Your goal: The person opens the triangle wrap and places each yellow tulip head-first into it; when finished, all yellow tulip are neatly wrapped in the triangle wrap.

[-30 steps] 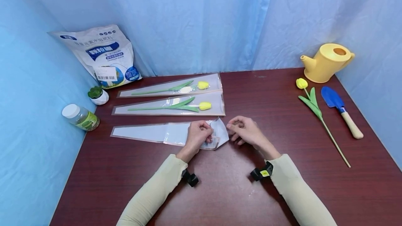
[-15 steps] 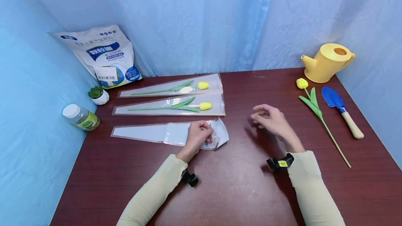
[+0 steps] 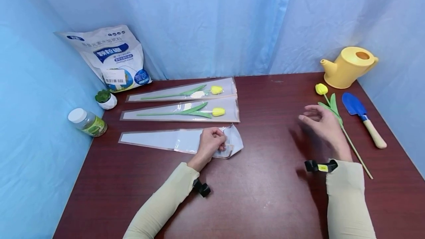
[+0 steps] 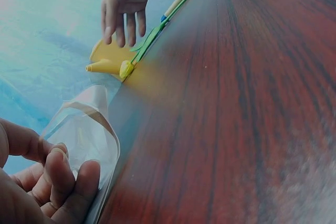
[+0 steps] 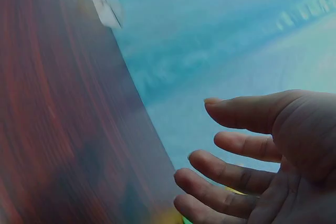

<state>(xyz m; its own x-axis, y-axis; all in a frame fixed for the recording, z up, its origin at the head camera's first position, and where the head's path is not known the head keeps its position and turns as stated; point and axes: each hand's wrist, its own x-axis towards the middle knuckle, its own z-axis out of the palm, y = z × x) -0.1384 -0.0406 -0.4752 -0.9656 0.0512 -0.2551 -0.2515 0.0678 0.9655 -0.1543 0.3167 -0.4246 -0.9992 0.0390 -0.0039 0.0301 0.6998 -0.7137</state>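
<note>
My left hand (image 3: 210, 144) pinches the clear front film of a tapered flower sleeve (image 3: 159, 140) near its wide right end. In the left wrist view the mouth of this sleeve (image 4: 107, 124) gapes, its film lifted by the fingers. Over to the right, my right hand (image 3: 323, 126) hovers above the table with relaxed fingers and nothing in them. It overlaps the leaves of a loose yellow tulip (image 3: 352, 143) in the head view. The right wrist view shows the palm (image 5: 310, 145) with fingers spread apart.
Two sleeves, each with a tulip (image 3: 218, 111) inside, lie behind the front sleeve. A blue trowel (image 3: 355, 104) and a yellow watering can (image 3: 346, 67) are at right. At left stand a fertilizer bag (image 3: 114, 56), a small potted plant (image 3: 106, 99) and a lidded jar (image 3: 87, 122).
My right hand has moved away from the sleeve's mouth, rightward across the table to the loose tulip. The left hand has kept its pinch on the sleeve.
</note>
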